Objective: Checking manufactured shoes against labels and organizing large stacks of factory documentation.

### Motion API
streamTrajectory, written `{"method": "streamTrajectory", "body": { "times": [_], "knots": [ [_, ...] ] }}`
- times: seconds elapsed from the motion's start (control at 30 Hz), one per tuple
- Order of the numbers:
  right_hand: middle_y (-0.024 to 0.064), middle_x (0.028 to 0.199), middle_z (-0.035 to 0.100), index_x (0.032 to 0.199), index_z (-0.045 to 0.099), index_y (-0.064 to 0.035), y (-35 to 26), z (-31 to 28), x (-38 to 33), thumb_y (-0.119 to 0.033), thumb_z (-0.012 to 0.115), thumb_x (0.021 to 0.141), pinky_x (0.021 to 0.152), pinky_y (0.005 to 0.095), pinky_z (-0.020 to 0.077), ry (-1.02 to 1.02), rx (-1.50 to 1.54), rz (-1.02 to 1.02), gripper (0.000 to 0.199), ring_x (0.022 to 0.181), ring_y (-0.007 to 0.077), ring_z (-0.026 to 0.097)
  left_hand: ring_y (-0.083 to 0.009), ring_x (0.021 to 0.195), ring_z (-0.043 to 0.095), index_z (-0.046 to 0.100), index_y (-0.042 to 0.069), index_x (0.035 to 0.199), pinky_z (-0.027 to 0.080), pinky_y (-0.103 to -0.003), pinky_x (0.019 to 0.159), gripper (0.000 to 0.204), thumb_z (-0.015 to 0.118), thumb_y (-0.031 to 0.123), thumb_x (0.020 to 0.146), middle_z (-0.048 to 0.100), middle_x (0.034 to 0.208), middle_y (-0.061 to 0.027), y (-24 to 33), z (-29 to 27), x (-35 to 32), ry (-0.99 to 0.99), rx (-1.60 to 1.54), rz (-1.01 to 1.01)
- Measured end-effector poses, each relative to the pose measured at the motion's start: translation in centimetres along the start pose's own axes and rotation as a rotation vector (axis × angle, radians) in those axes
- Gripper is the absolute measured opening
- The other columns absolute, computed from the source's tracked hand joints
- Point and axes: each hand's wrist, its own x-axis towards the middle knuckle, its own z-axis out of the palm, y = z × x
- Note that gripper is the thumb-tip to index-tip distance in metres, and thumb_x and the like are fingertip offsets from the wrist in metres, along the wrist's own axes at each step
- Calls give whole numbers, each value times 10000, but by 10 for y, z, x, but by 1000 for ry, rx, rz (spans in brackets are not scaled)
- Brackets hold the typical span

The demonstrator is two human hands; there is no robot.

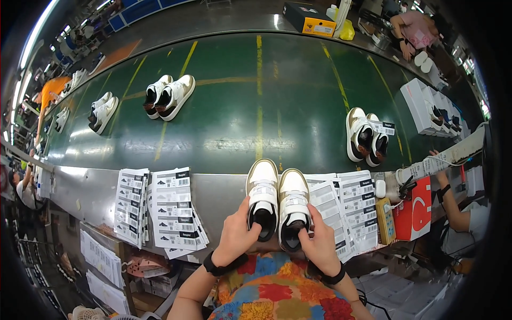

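Pinching the side of a white sneaker with a tan-edged toe (262,176), my left hand (238,230) has its thumb inside the black lining and its fingers outside. My right hand (322,240) pinches the matching white-and-tan sneaker (293,185) likewise. Both shoes sit side by side, toes pointing away from me, over the grey metal bench (218,194), between stacks of printed white label sheets (172,210); whether they touch it, I cannot tell.

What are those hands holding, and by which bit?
The left hand grips the left white sneaker, and the right hand the right white sneaker, each by the outer side of its ankle collar.
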Motion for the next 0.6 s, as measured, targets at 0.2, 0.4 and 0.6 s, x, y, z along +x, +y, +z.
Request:
{"method": "streamTrajectory", "body": {
  "times": [0.2, 0.4, 0.6],
  "knots": [
    [256, 989, 672, 1341, 491, 66, 5, 5, -37, -18, 626, 821, 677, 367, 565, 177, 12, -85, 544, 788, 326, 709, -338, 688, 680, 379, -96, 1396, 524, -356, 652, 680, 623, 80, 786, 655, 883, -267, 6, 4, -31, 32, -163, 55],
    [256, 1137, 638, 1339, 496, 49, 12, -8, -38, -27, 686, 796, 802, 400, 555, 34, -123, -84, 580, 936, 375, 674, -369, 900, 697, 354, -98, 1413, 557, -351, 768, 697, 664, 57, 808, 661, 1021, -266, 11, 3, -45, -150, 31, -111],
    [193, 1205, 623, 1176, 602, 1, 6, -19, -17, -151, 779, 752, 934, 430, 509, 16, -352, -430, 484, 1135, 354, 601, -436, 1107, 572, 574, 19, 1209, 480, -468, 936, 598, 833, 151, 686, 543, 1259, -237, 10, -2, -21, 46, 307, 435]
  ]
}}
